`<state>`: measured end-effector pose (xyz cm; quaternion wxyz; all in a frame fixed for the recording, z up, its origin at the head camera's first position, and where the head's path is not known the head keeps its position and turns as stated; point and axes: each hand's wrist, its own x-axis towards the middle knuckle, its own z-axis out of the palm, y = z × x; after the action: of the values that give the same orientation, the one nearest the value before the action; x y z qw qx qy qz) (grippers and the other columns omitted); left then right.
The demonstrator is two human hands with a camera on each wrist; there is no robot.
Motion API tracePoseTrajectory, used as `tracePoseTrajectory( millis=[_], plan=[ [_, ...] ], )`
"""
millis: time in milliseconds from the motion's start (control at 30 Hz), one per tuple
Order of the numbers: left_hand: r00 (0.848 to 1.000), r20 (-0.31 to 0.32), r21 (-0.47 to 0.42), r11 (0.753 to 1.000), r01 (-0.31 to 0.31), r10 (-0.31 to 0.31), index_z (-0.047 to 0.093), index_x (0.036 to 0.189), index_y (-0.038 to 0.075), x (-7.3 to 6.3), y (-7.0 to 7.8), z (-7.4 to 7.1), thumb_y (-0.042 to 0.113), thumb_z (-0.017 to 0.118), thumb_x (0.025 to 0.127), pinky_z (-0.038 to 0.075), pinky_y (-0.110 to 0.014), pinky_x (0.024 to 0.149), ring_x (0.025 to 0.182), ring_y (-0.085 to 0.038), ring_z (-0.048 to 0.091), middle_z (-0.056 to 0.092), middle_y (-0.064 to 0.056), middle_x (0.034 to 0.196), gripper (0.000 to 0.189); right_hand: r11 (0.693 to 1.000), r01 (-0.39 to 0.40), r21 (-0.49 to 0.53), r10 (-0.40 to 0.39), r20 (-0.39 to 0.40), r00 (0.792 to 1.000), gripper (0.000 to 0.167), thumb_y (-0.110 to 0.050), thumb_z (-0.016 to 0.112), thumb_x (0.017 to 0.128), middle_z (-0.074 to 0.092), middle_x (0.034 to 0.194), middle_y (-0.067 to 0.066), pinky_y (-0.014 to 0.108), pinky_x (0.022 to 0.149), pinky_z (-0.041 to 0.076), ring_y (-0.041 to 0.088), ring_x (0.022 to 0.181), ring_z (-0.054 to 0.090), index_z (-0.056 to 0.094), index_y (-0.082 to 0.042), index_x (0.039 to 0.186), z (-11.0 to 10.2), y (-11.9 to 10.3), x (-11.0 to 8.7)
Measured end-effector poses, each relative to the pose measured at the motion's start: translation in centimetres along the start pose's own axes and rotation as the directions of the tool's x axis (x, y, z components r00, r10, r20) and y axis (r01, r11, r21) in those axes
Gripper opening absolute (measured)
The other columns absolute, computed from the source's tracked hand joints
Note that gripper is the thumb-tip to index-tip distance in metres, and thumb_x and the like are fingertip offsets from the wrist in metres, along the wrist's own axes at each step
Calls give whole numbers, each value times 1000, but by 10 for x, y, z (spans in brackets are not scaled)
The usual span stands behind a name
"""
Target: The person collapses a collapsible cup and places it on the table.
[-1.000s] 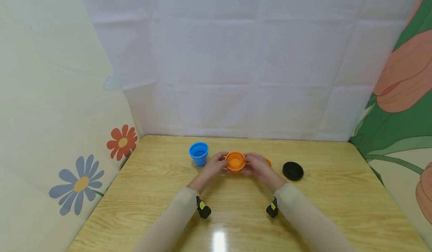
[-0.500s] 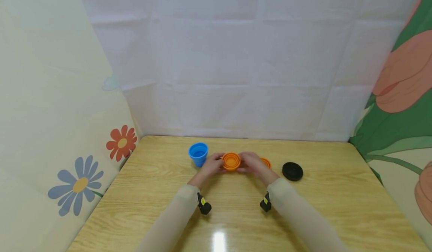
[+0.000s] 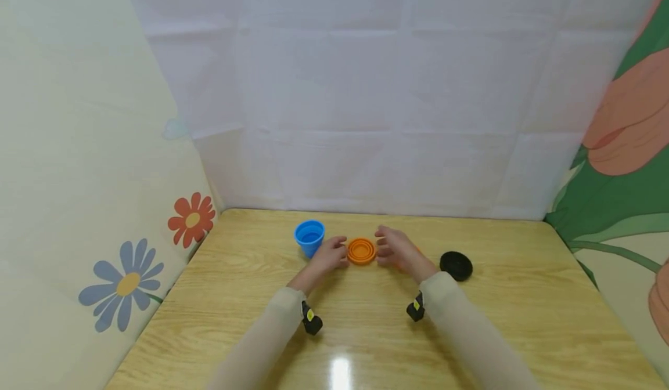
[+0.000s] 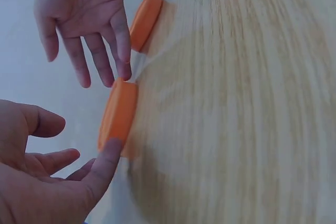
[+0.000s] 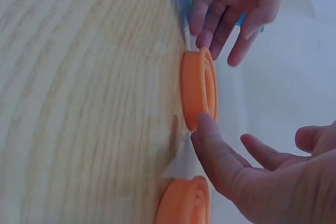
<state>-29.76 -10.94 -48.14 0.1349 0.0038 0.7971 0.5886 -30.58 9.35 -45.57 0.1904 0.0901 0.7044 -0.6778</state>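
Observation:
A collapsed orange silicone cup [image 3: 362, 251] lies flat on the table with its rings facing up. My left hand [image 3: 328, 255] is at its left side, fingers spread and loosely bent, holding nothing. On the other side my right hand [image 3: 397, 251] is also spread, palm facing the cup. In both wrist views the fingertips are at or very near the cup's edge; whether they touch it I cannot tell. A second collapsed orange cup [image 5: 184, 203] lies to the right, mostly hidden behind my right hand in the head view.
Just left of my left hand stands an extended blue cup [image 3: 309, 236], upright. To the right lies a flat round black piece [image 3: 456, 266], apparently another collapsed cup. The wooden table [image 3: 251, 256] ends at a pale cloth backdrop [image 3: 366, 169].
Both hands have let go of the orange cup, which they held between them earlier. It now sits low and flat on the table, and the right hand has drawn away a little to the right.

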Motion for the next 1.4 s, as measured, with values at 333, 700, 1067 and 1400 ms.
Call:
tracePoseTrajectory(
  millis=[333, 700, 1067, 1400],
  plan=[
    [980, 141, 31, 989, -143, 138, 37, 152, -2, -32, 32, -29, 13, 48, 107, 57, -45, 94, 121, -37, 60, 48, -28, 145, 48, 995, 91, -31, -87, 101, 991, 57, -39, 34, 110, 44, 150, 27, 51, 107, 48, 43, 130, 52, 43, 3, 148, -22, -17, -1],
    [935, 82, 223, 908, -356, 346, 47, 145, 0, -50, 35, -82, 14, 52, 106, 59, -44, 90, 116, -36, 63, 58, -21, 139, 41, 939, 300, -167, -264, 203, 943, 53, -36, 38, 111, 48, 148, 26, 51, 108, 47, 41, 129, 55, 45, 2, 147, 0, -41, -2],
    [848, 72, 553, 686, -473, 526, 53, 141, -3, -42, 11, -123, 4, 61, 100, 54, -55, 97, 127, -41, 55, 56, -22, 142, 43, 685, 546, -482, -486, 257, 835, 47, -35, 43, 110, 59, 139, 16, 48, 104, 50, 35, 125, 58, 53, -5, 144, 41, -37, 7],
    [804, 133, 703, 516, -489, 580, 51, 143, -1, -31, -11, -127, 4, 73, 90, 37, -61, 112, 139, -46, 41, 44, -24, 152, 57, 395, 655, -644, -549, 406, 730, 43, -21, 47, 108, 46, 153, 15, 51, 115, 39, 33, 141, 45, 48, -5, 148, 77, -24, 14]
  ],
)
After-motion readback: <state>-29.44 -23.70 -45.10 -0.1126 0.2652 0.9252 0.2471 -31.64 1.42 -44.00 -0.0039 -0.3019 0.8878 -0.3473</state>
